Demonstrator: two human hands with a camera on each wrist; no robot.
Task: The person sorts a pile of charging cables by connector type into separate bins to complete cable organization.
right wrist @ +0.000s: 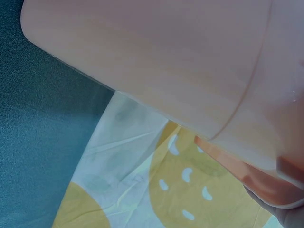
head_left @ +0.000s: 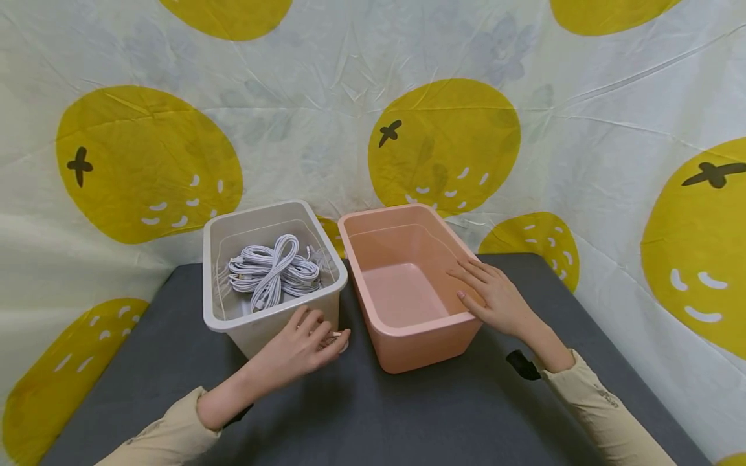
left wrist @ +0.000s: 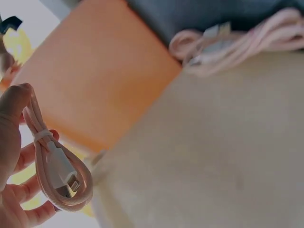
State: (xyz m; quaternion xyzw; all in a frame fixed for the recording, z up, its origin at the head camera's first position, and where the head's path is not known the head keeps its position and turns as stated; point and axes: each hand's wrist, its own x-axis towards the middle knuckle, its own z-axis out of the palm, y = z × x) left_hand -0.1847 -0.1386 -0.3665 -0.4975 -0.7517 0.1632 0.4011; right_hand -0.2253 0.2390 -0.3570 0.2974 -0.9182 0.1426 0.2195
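Note:
My left hand (head_left: 297,346) pinches a coiled pink charging cable (left wrist: 61,166) between thumb and fingers, just in front of the beige bin (head_left: 274,309). A white tie binds the coil, and its white-sleeved plug shows in the left wrist view. Another bundled pink cable (left wrist: 242,47) lies on the dark table beside the beige bin; in the head view I cannot make it out. Inside the beige bin sit several bundled white cables (head_left: 274,272). My right hand (head_left: 495,301) rests on the right rim of the pink bin (head_left: 402,330), its fingers extended over the inside.
Both bins stand side by side on a dark grey tabletop (head_left: 373,427), with a narrow gap between them. Behind the table hangs a white cloth (head_left: 315,149) printed with yellow fruit. A black strap (head_left: 522,364) hangs under the right wrist.

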